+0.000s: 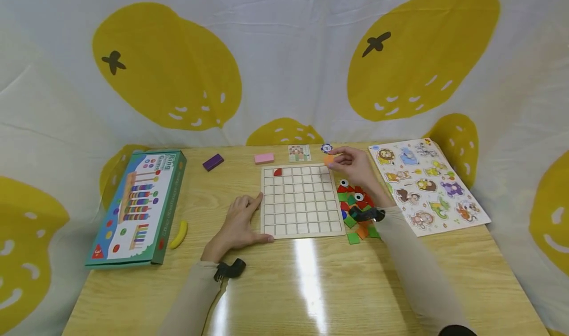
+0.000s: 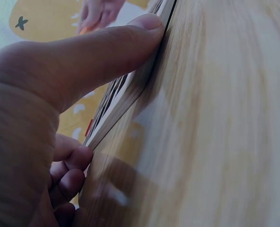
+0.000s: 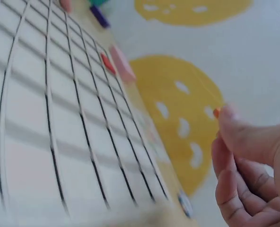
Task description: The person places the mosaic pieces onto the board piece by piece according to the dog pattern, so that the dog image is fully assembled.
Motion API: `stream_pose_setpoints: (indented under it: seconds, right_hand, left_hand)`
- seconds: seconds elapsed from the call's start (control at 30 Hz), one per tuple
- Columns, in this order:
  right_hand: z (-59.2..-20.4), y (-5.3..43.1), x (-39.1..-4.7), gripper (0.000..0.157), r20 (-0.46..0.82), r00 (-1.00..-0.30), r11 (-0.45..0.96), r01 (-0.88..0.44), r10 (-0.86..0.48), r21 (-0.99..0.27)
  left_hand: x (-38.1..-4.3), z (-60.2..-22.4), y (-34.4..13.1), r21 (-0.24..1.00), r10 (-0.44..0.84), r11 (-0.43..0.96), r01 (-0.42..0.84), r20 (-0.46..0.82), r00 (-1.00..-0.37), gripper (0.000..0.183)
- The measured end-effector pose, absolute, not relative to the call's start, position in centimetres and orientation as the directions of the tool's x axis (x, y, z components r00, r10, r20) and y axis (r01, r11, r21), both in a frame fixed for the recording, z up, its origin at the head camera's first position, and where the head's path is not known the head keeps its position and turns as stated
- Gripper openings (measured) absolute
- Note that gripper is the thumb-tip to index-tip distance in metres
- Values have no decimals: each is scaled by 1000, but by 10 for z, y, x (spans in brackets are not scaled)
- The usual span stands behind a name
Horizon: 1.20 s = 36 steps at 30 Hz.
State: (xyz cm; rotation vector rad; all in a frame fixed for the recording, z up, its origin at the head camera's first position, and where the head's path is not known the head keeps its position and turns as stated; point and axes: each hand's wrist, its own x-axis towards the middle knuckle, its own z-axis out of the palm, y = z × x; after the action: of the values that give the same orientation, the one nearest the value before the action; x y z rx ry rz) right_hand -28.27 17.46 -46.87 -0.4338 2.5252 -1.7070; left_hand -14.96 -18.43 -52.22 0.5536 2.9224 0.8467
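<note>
While head view adds loose tiles (image 1: pixel 349 221), orange piece (image 1: pixel 328 159) pinched, right hand (image 1: pixel 353 166)

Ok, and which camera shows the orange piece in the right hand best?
The head view: there the orange piece shows its broad face, pinched in the right hand. The right wrist view shows only a small orange bit of it; the left wrist view, just a blurred orange patch.

On my right wrist cam, my right fingers (image 3: pixel 226 189) cover most of the orange piece (image 3: pixel 216 113), and the grid board (image 3: pixel 64 106) is kinda blurry and chopped by the left edge. Head view: my wrist strap (image 1: pixel 362 213) hides part of the piece pile (image 1: pixel 351 222), and the pattern on the little card (image 1: pixel 299 153) is too tiny.
</note>
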Motion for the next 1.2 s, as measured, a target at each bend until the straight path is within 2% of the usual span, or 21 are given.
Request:
stream_pose_setpoints:
  seconds: [0.17,0.3,0.5,0.83,1.2]
  right_hand:
    - [-480,112,-291,34,107,-935,364,-235,-339,-901]
    - [-490,85,-295,31,110,-923,417,-270,-369,-868]
    - [-497,79,-296,29,78,-936,476,-245,-344,-845]
    - [-501,74,-301,32,54,-924,522,-262,-379,-812]
    - [-501,63,-300,26,68,-933,583,-277,-355,-764]
  left_hand:
    - [-147,-523,-186,534,313,797,283,37,-949,129]
    - [-148,-524,-186,540,305,795,275,35,-952,129]
    - [-151,-524,-181,534,343,784,315,50,-938,128]
    - [-152,-520,-183,542,343,779,316,54,-938,129]
    - [-151,-521,-184,541,350,775,327,63,-934,128]
